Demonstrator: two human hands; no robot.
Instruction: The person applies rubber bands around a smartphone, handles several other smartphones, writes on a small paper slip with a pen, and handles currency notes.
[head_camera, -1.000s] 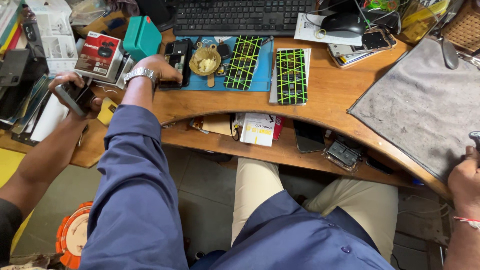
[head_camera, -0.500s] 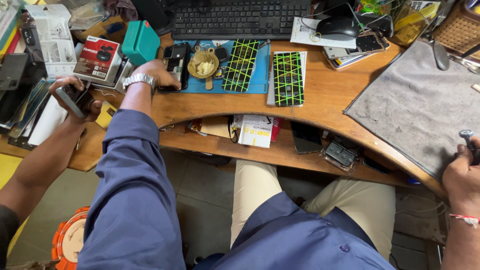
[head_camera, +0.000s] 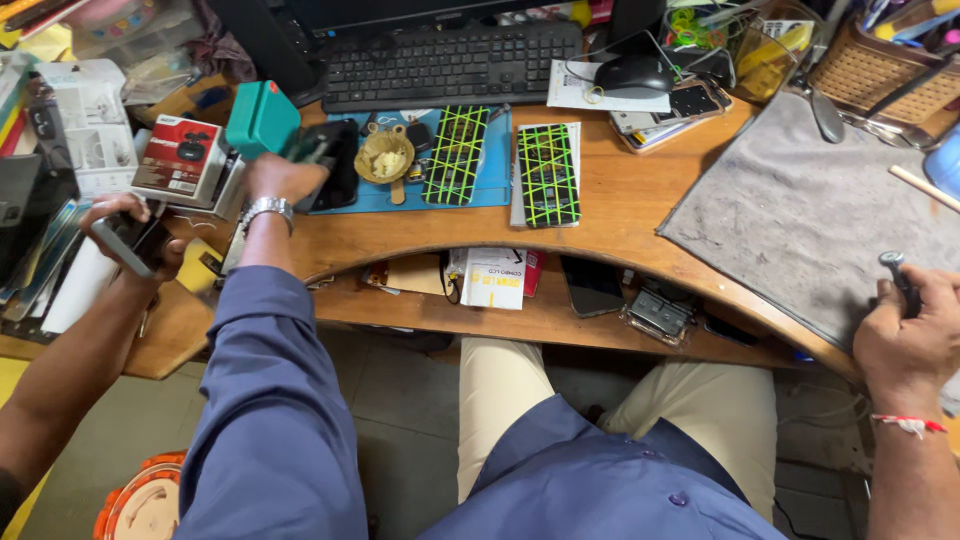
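Right hand (head_camera: 912, 345), at four o'clock, grips a small metal tool (head_camera: 893, 266) over the grey mat (head_camera: 800, 220); left hand (head_camera: 280, 180), at ten o'clock, clasps a dark phone (head_camera: 338, 178) on the desk, likely mid-pickup, which needs a firm hold before lifting

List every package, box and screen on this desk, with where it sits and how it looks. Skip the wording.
Red and black box: far left of desk, rectangular, picture on top.
Teal box: beside the red one, plain.
White and yellow box: lower shelf, flat.
Dark phone: lower shelf, screen off.
Two phones wrapped in green bands: desk middle.
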